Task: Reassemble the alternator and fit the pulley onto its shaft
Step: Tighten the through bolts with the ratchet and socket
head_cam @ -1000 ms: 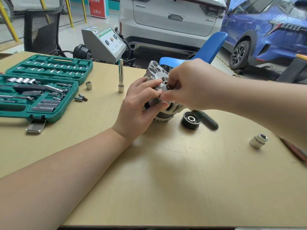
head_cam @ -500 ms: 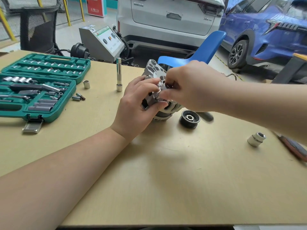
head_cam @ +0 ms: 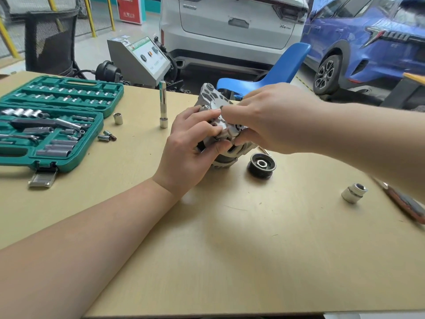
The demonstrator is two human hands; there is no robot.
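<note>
The silver alternator (head_cam: 211,100) stands tilted on the table's middle, its vented front face towards me. My left hand (head_cam: 195,143) grips its left side, fingers curled over the housing and thumb underneath. My right hand (head_cam: 259,116) reaches in from the right and its fingertips pinch a small part at the centre of the alternator's face; the part itself is hidden by the fingers. The black grooved pulley (head_cam: 262,165) lies flat on the table just right of the alternator, apart from both hands.
An open green socket set (head_cam: 53,125) fills the table's left. Loose sockets (head_cam: 118,118) and an upright extension bar (head_cam: 163,104) stand between it and the alternator. A large silver socket (head_cam: 354,192) and a red-handled tool (head_cam: 404,203) lie at right. A blue chair (head_cam: 282,70) stands behind the table.
My right hand has turned slightly on the alternator's face while the left keeps its grip. The dark handle seen beside the pulley a second ago is out of sight behind my right hand.
</note>
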